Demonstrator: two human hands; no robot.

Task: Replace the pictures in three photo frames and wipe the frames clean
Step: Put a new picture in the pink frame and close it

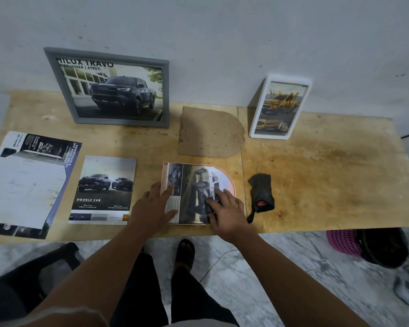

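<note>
- Pressing down with both hands, the person works at the third frame in the head view: the left hand (155,204) lies flat, fingers spread, on the left edge of the arch-shaped frame (219,172), and the right hand (224,208) lies flat on the car picture (194,192) inside it, fingers lightly bent but gripping nothing.
- Judging from that, the step in hand is seating or smoothing the new picture into this frame, which lies flat on the table (316,173) directly under both hands.
- Just beyond the fingertips lies the arch-shaped backing board (209,132), apart from the frame; the next move likely calls for lifting it and laying it over the picture with its curved side matching the frame's.
- Just right of the right hand lies a dark cloth (261,193), untouched, ready for wiping.
- Farther beyond the left hand, a grey frame (109,88) leans on the wall with a truck picture in it; beyond the right hand stands a white frame (280,107) holding a yellow car picture. Both look already filled.
- Left of the left hand lie a brochure page (104,190) and, farther out, a larger leaflet (26,182).
</note>
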